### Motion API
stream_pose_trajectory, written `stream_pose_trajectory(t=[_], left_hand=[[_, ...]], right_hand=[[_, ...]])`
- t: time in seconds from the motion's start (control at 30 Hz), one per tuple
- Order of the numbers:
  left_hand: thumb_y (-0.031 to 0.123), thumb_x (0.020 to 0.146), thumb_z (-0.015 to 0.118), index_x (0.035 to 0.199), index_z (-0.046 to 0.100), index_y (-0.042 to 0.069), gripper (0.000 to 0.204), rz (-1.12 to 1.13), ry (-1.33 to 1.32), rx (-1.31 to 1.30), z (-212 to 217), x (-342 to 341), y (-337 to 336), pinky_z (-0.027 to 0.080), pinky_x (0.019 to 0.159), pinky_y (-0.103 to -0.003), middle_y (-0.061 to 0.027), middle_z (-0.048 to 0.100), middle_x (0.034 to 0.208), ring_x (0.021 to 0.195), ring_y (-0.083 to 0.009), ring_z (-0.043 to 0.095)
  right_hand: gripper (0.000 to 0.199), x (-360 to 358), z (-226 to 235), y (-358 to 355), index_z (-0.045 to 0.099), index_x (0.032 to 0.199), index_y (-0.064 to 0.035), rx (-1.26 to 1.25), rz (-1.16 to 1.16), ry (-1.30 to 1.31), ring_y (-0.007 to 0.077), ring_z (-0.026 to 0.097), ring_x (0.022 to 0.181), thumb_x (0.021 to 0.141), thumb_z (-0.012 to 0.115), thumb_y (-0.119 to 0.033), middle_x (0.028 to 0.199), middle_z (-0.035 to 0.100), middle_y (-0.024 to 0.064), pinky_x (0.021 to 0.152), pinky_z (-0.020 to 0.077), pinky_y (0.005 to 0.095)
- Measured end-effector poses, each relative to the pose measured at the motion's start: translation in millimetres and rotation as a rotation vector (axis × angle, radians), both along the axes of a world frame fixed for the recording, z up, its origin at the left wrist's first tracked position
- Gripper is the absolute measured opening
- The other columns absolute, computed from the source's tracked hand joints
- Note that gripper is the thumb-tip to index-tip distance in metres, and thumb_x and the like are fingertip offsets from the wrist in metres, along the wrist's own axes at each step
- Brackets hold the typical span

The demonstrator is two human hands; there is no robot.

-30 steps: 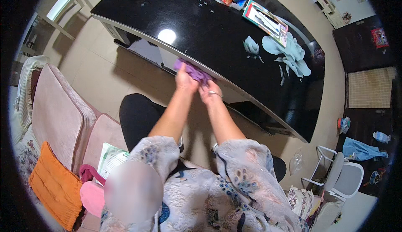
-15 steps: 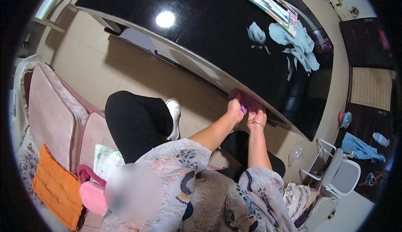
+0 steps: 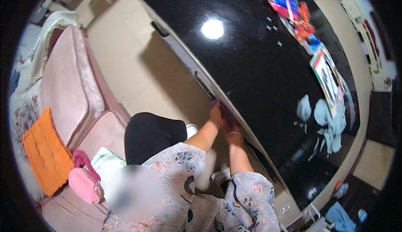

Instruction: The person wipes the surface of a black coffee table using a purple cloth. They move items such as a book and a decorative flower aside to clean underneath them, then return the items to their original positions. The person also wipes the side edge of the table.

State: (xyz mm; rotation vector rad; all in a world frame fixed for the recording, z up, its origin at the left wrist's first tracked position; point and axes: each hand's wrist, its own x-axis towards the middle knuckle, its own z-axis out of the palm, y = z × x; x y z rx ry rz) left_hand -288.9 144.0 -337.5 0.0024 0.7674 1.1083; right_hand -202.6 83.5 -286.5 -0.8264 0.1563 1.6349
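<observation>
A small purple cloth (image 3: 226, 114) is pressed against the near edge of a glossy black table (image 3: 251, 60). My left hand (image 3: 216, 117) grips the cloth's left side at the table edge. My right hand (image 3: 233, 132) holds its lower right part, just under the edge. Both forearms reach forward from my flowered sleeves. Most of the cloth is hidden between the fingers.
Pale blue rags (image 3: 331, 121) lie on the table at the right, beside a picture book (image 3: 328, 77) and colourful packets (image 3: 293, 10). A pink sofa (image 3: 71, 89) with an orange cushion (image 3: 47, 152) and a pink bag (image 3: 83, 181) stands on my left. Beige tiled floor (image 3: 138, 64).
Both hands stay together on the purple cloth at the table edge. My head has turned, so the table now fills more of the view and the hands appear lower and nearer the centre.
</observation>
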Motion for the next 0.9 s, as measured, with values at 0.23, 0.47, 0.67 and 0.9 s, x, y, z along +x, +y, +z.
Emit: stream_pose_trajectory(t=[0.23, 0.47, 0.67, 0.9], left_hand=[[0.033, 0.098, 0.046, 0.101, 0.065, 0.009, 0.030, 0.253, -0.079, -0.126, 125, -80, 128, 0.052, 0.086, -0.044, -0.0088, 0.069, 0.098, 0.091, -0.0261, 0.065], [0.028, 0.100, 0.042, 0.105, 0.063, 0.009, 0.029, 0.307, -0.215, -0.099, 185, -68, 97, 0.049, 0.086, -0.043, -0.0078, 0.068, 0.100, 0.091, -0.0250, 0.063], [0.026, 0.102, 0.040, 0.116, 0.058, 0.008, 0.029, 0.085, -0.370, -0.027, 237, -23, 25, 0.045, 0.097, -0.044, -0.0086, 0.064, 0.113, 0.104, -0.0273, 0.059], [0.031, 0.100, 0.034, 0.132, 0.048, 0.003, 0.044, -0.261, -0.489, 0.029, 253, -66, -47, 0.032, 0.111, -0.049, -0.0157, 0.052, 0.136, 0.126, -0.0332, 0.048]], right_hand=[[0.025, -89, 64, 119, 0.056, 0.121, -0.0259, -0.328, 0.179, -0.313, 0.0153, 0.055, 0.104, 0.097, 0.053, -0.032, 0.113, 0.062, -0.0060, 0.088, 0.0412, 0.0386], [0.017, -83, 111, 99, 0.059, 0.114, -0.0191, -0.424, -0.092, -0.258, 0.0161, 0.061, 0.092, 0.098, 0.054, -0.022, 0.106, 0.064, -0.0010, 0.072, 0.0521, 0.0331], [0.021, -12, 125, 22, 0.057, 0.118, -0.0193, -0.282, -0.351, -0.173, 0.0197, 0.061, 0.101, 0.098, 0.051, -0.018, 0.109, 0.064, 0.0001, 0.089, 0.0484, 0.0394], [0.020, -19, 209, -86, 0.058, 0.116, -0.0115, -0.298, -0.240, -0.554, 0.0151, 0.062, 0.094, 0.099, 0.049, -0.017, 0.106, 0.065, -0.0005, 0.085, 0.0510, 0.0343]])
